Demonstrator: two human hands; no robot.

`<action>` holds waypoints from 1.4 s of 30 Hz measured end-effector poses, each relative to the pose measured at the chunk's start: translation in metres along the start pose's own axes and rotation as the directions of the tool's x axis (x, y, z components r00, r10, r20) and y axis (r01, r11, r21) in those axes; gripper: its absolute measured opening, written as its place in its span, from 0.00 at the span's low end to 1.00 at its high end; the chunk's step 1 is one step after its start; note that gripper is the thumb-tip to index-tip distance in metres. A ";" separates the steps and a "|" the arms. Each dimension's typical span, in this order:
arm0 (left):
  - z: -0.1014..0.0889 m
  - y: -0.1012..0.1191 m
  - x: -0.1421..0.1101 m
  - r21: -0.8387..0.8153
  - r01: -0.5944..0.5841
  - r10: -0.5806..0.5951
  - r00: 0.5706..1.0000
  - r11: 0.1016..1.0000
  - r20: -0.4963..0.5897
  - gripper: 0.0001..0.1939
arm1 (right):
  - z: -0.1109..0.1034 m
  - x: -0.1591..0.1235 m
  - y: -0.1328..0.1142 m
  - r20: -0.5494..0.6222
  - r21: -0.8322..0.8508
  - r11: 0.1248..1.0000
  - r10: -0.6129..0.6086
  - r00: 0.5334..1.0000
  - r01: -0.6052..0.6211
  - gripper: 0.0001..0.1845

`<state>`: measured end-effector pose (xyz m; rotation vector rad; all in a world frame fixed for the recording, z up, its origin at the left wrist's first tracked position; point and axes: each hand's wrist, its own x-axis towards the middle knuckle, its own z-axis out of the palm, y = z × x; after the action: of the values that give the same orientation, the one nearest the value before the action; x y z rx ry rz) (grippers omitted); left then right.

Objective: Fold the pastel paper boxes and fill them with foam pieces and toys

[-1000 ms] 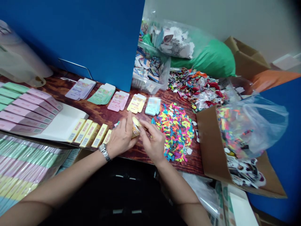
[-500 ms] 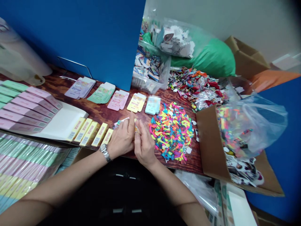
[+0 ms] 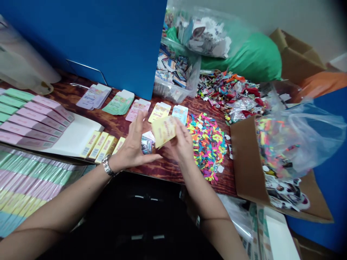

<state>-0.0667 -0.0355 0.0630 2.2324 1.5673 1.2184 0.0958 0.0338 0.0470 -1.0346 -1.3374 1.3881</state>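
Note:
My right hand (image 3: 182, 144) pinches a small yellow carton (image 3: 163, 130), lifted above the wooden table (image 3: 168, 169) and motion-blurred. My left hand (image 3: 133, 146) is beside it with fingers stretched out and apart, holding nothing, palm turned toward the carton. Under the hands lie a few small picture cards (image 3: 147, 143). A row of closed yellow boxes (image 3: 101, 145) rests just left of my left hand. To the right of my right hand spreads a pile of bright coloured small pieces (image 3: 208, 144).
Flat cartons in purple (image 3: 93, 96), green (image 3: 118, 102), pink (image 3: 137, 107), yellow (image 3: 159, 111) and blue (image 3: 180, 112) lie in a row before a blue panel (image 3: 108, 39). Pink boxes (image 3: 35, 121) fill a white tray at left. A cardboard box (image 3: 245, 162) with a plastic bag (image 3: 295, 141) stands right.
Both hands rose from the table edge. My left hand let go and spread its fingers; the yellow carton went up in my right hand. The view shifted slightly.

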 end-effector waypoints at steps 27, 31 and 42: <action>0.028 0.021 -0.032 -0.047 0.253 -0.237 0.945 0.966 0.226 0.42 | -0.066 -0.008 0.052 0.501 -0.865 0.088 0.156 0.851 0.493 0.21; 0.034 0.011 -0.034 0.040 0.300 -0.303 0.939 0.953 0.162 0.38 | -0.065 -0.011 0.048 0.457 -0.871 0.241 0.074 0.886 0.428 0.14; 0.031 0.000 -0.023 0.260 0.249 -0.284 0.952 0.933 0.109 0.35 | -0.076 -0.022 -0.039 0.140 -0.556 0.696 -0.461 0.876 0.455 0.08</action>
<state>-0.0477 -0.0454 0.0304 2.0919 1.9716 0.8087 0.1770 0.0287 0.0812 -0.9758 -1.9175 0.5954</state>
